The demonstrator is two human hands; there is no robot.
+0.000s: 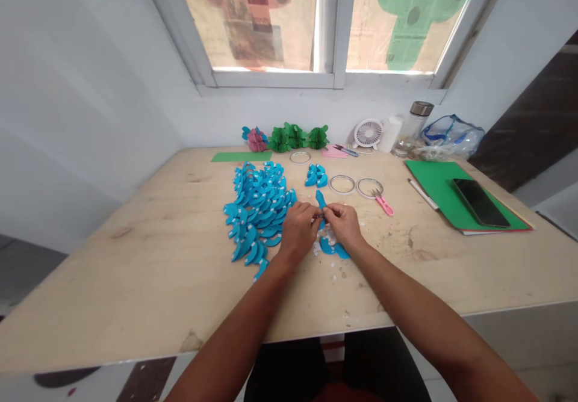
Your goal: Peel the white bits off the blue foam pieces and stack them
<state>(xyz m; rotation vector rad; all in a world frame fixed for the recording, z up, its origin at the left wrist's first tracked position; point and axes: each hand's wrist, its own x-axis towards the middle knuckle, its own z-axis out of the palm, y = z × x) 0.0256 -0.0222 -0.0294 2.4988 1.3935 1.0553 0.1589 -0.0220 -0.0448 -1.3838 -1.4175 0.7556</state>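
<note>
Between my fingertips is a blue paper piece (320, 198), its upper end sticking up past my hands. My left hand (298, 226) pinches it from the left and my right hand (343, 222) from the right. Just below my right hand lie a few curved blue paper pieces (333, 248) among white scraps. To the left spreads a large pile of folded blue paper pieces (259, 200) with small white patches. A small blue cluster (315, 175) sits beyond my hands. The fingertips partly hide the held piece.
Rolls of tape (342, 177), pink-handled snips (383, 202), a pen (423, 194) and a phone (481, 201) on green sheets (433, 176) lie to the right. Along the wall stand green paper figures (293, 136), a pink one (257, 139), a small fan (368, 132) and a bottle (413, 126).
</note>
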